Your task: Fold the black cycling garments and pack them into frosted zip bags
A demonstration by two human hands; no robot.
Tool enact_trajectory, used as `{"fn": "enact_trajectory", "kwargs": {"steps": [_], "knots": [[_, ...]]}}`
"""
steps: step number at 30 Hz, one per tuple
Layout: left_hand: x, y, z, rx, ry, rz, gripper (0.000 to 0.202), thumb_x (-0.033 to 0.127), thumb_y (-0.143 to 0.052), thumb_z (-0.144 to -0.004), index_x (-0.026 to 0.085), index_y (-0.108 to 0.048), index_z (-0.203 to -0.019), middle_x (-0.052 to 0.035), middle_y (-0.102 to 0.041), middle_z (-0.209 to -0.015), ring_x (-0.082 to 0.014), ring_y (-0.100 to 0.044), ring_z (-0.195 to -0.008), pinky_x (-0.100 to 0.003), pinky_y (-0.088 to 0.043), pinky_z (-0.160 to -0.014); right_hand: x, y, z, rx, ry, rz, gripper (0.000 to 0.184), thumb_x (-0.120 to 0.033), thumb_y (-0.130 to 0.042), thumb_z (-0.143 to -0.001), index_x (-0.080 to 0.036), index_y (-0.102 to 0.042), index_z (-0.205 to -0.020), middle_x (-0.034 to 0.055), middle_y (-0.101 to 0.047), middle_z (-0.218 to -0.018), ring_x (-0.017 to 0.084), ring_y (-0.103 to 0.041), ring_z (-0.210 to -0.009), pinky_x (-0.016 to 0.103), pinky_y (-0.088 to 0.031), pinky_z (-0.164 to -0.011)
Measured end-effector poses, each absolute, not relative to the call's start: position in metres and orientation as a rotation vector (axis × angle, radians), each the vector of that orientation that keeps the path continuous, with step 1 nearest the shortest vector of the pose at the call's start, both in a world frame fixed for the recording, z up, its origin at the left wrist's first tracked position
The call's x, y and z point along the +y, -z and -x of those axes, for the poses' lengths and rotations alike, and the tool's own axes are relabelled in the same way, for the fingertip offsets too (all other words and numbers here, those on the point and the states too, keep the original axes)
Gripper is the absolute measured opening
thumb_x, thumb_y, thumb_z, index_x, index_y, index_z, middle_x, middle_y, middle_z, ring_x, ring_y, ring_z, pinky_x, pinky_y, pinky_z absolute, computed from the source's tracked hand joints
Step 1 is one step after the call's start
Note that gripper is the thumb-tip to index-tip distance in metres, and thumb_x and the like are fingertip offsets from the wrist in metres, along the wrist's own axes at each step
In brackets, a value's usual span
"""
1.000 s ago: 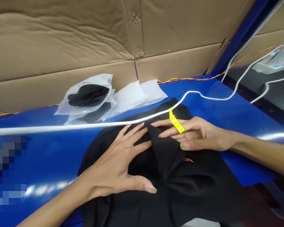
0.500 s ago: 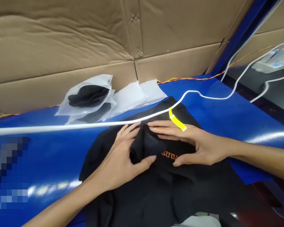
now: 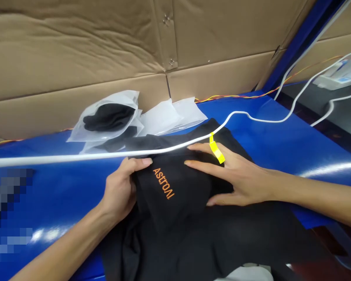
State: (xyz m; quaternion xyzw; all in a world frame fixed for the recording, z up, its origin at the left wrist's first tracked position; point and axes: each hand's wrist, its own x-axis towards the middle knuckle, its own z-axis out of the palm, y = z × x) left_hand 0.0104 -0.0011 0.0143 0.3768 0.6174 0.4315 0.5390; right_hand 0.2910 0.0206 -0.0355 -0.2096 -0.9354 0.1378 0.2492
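Two bare hands on soft black cotton garment (image 3: 169, 242): left hand (image 3: 119, 191) gripping its folded edge, right hand (image 3: 240, 179) splayed open and flat.

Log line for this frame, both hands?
left hand: holds black garment fold | right hand: flat on garment, by yellow tag

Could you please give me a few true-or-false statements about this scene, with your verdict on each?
1. The left hand holds the edge of the black garment. True.
2. The right hand is clenched in a fist. False: it lies open on the garment, fingers spread.
3. The orange lettering is on the cardboard wall. False: it is on the black garment.
4. A clear plastic bag holds a black item. True.
5. A white cable runs across the blue table. True.
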Motion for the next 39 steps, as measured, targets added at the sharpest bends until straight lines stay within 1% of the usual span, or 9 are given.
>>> {"fn": "enact_trajectory", "kwargs": {"steps": [4,10,14,18,23,30,34,36,39], "knots": [[0.0,-0.019,-0.018,1.303,-0.962,-0.826,0.047,0.037,-0.097,-0.061,0.019,-0.075,-0.098,-0.0041,-0.081,-0.081,-0.0306,-0.08,-0.079,-0.035,-0.067,-0.069,0.018,0.039,-0.287,-2.509,-0.345,0.692,0.076,-0.036,-0.068,-0.098,-0.021,-0.037,-0.166,0.0251,-0.039,-0.163,0.038,-0.049,-0.147,0.059,-0.053,-0.113],[-0.001,-0.02,-0.024,1.137,-0.971,-0.842,0.04,0.027,-0.095,-0.064,0.015,-0.077,-0.098,-0.0106,-0.084,-0.097,-0.0383,-0.081,-0.1,-0.044,-0.069,-0.088,0.009,0.032,-0.288,-2.391,-0.217,0.756,0.071,-0.009,-0.057,-0.087,-0.023,-0.05,-0.156,0.0173,-0.053,-0.151,0.03,-0.06,-0.137,0.043,-0.063,-0.101],[-0.005,-0.022,-0.028,1.106,-0.951,-0.777,0.048,0.025,-0.091,-0.07,0.015,-0.076,-0.114,-0.0107,-0.084,-0.104,-0.0405,-0.078,-0.114,-0.048,-0.067,-0.099,0.007,0.033,-0.288,-2.258,-0.092,0.805,0.062,-0.014,-0.062,-0.088,-0.026,-0.056,-0.149,0.0159,-0.061,-0.141,0.032,-0.065,-0.129,0.047,-0.063,-0.101],[-0.005,-0.025,-0.034,1.145,-0.965,-0.648,0.039,0.029,-0.087,-0.073,0.014,-0.077,-0.108,-0.0124,-0.084,-0.1,-0.0428,-0.077,-0.114,-0.049,-0.069,-0.095,0.013,0.038,-0.285,-2.202,-0.269,0.877,0.069,-0.024,-0.07,-0.089,-0.023,-0.05,-0.155,0.0159,-0.065,-0.134,0.032,-0.071,-0.117,0.046,-0.065,-0.094],[-0.003,-0.029,-0.035,1.277,-1.001,-0.543,0.023,0.026,-0.083,-0.075,0.015,-0.075,-0.093,-0.0122,-0.084,-0.091,-0.0402,-0.08,-0.106,-0.046,-0.07,-0.088,0.019,0.038,-0.285,-2.214,-0.35,0.854,0.074,-0.006,-0.059,-0.085,-0.03,-0.049,-0.155,0.0029,-0.077,-0.117,0.023,-0.077,-0.102,0.036,-0.065,-0.09],[-0.002,-0.025,-0.021,1.318,-0.894,-0.751,0.032,0.025,-0.092,-0.063,0.017,-0.073,-0.087,-0.0091,-0.084,-0.09,-0.0384,-0.082,-0.094,-0.042,-0.071,-0.077,0.014,0.035,-0.29,-2.165,-0.042,0.863,0.067,0.001,-0.057,-0.079,-0.03,-0.066,-0.138,0.0027,-0.064,-0.089,0.022,-0.066,-0.079,0.033,-0.053,-0.062],[0.005,-0.025,-0.022,1.358,-0.905,-0.609,0.019,0.029,-0.073,-0.079,0.015,-0.077,-0.092,-0.0106,-0.084,-0.089,-0.0356,-0.082,-0.098,-0.041,-0.07,-0.083,0.016,0.036,-0.286,-2.11,-0.157,0.886,0.049,-0.011,-0.067,-0.088,-0.027,-0.069,-0.135,0.0075,-0.062,-0.104,0.024,-0.066,-0.09,0.038,-0.059,-0.073],[0.008,-0.026,-0.021,1.362,-0.927,-0.545,0.021,0.027,-0.065,-0.082,0.015,-0.078,-0.093,-0.0099,-0.083,-0.085,-0.0347,-0.082,-0.098,-0.042,-0.069,-0.086,0.019,0.037,-0.285,-2.115,-0.324,0.95,0.054,-0.018,-0.071,-0.09,-0.027,-0.064,-0.142,0.0089,-0.062,-0.11,0.026,-0.068,-0.095,0.04,-0.062,-0.078],[0.01,-0.025,-0.014,1.342,-0.937,-0.606,0.014,0.026,-0.07,-0.076,0.018,-0.077,-0.085,-0.0068,-0.082,-0.077,-0.035,-0.082,-0.096,-0.041,-0.07,-0.083,0.021,0.038,-0.287,-2.169,-0.441,0.989,0.066,-0.01,-0.065,-0.085,-0.03,-0.06,-0.148,0.0084,-0.063,-0.113,0.027,-0.069,-0.102,0.039,-0.064,-0.081]]}}
